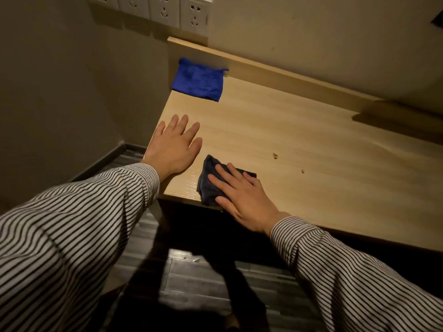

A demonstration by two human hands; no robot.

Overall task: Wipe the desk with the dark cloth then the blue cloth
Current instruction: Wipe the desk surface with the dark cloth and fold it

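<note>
A light wooden desk (299, 130) runs along the wall. A folded blue cloth (197, 82) lies at the desk's far left corner, untouched. A dark cloth (208, 178) lies crumpled near the front left edge. My right hand (242, 195) is pressed flat on the dark cloth, fingers spread over it, covering its right part. My left hand (176, 146) rests flat on the bare desk at the left edge, fingers apart, holding nothing, between the two cloths.
A raised wooden back rail (275, 75) borders the desk against the wall. Several white wall sockets (165, 13) sit above the far corner. Two small brown spots (275, 156) mark the desktop to the right. Dark floor (191, 271) lies below the front edge.
</note>
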